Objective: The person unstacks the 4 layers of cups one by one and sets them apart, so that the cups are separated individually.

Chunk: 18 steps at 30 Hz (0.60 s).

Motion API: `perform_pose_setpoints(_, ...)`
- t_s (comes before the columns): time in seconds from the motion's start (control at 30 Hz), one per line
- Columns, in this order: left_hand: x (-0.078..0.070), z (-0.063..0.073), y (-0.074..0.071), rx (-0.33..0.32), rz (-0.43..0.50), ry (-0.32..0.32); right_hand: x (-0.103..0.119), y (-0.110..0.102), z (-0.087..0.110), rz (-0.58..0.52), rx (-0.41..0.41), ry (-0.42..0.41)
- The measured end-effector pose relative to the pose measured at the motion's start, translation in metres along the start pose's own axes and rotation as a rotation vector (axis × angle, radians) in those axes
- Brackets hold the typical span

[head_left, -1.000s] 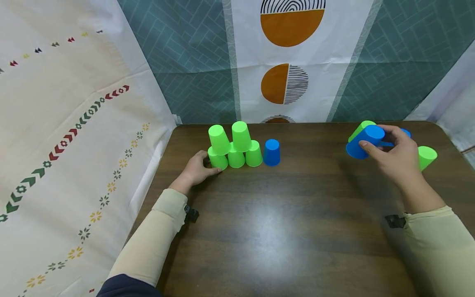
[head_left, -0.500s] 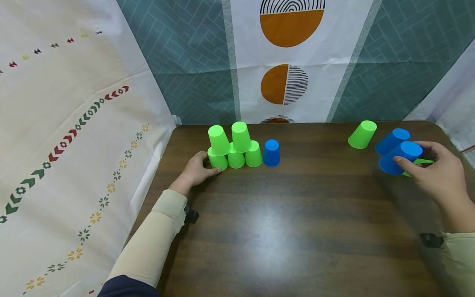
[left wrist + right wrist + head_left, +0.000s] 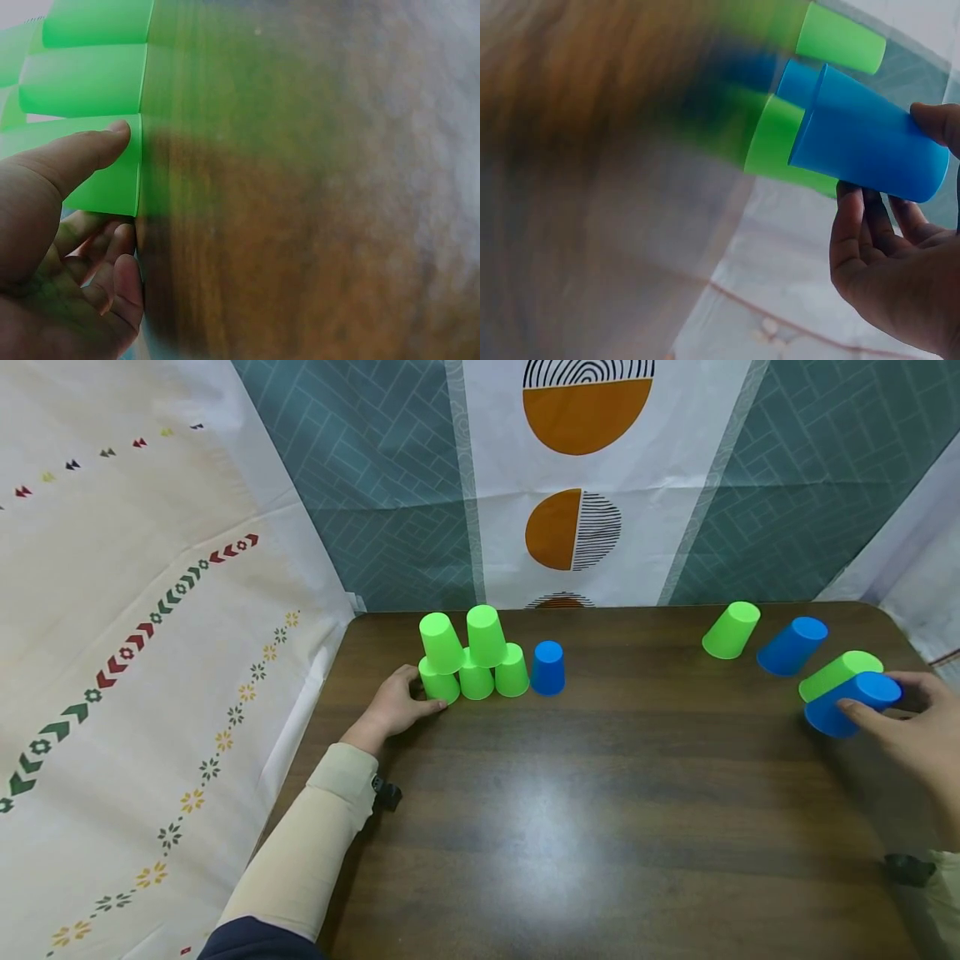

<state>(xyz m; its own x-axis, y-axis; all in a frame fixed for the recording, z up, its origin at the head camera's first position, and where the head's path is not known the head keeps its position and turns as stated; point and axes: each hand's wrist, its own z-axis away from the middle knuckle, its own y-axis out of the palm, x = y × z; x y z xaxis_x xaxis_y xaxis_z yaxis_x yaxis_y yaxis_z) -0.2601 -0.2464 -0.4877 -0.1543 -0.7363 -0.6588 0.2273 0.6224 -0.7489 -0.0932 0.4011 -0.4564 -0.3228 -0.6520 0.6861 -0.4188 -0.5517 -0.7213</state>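
My left hand (image 3: 392, 703) holds the lower left green cup (image 3: 438, 683) of a small stack, thumb (image 3: 101, 150) along its side and fingers round its far side. Upside-down green cups make up this stack: three in the bottom row, two on top (image 3: 487, 635). Right beside it stands an upside-down blue cup (image 3: 548, 668). At the table's right side, my right hand (image 3: 922, 718) grips another blue cup (image 3: 851, 704) between thumb and fingers, its mouth downward. In the head view this cup overlaps a green cup (image 3: 840, 672) just behind it.
Farther back on the right stand a green cup (image 3: 731, 631) and a blue cup (image 3: 792, 646), both upside down. The brown wooden table (image 3: 570, 827) meets a patterned cloth (image 3: 397, 502) at the back. A white cloth (image 3: 172, 677) hangs along the left.
My right hand has carried its blue cup rightward and toward the near side, past the other blue cup and in front of the right-hand green cup. The left hand stays on the stack.
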Motion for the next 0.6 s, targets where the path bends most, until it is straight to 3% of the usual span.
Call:
perform_pose_setpoints(0.17, 0.000, 0.000, -0.001, 0.000, 0.010, 0.012, -0.020, -0.001, -0.001, -0.018, -0.090, -0.066)
perform_pose_setpoints(0.37, -0.002, 0.002, -0.002, 0.003, 0.017, 0.013, -0.039, -0.003, -0.010, 0.014, -0.103, -0.028)
perform_pose_setpoints(0.6, -0.002, 0.002, -0.001, -0.001, 0.000, 0.018, -0.092, 0.003, -0.035, -0.023, -0.217, -0.082)
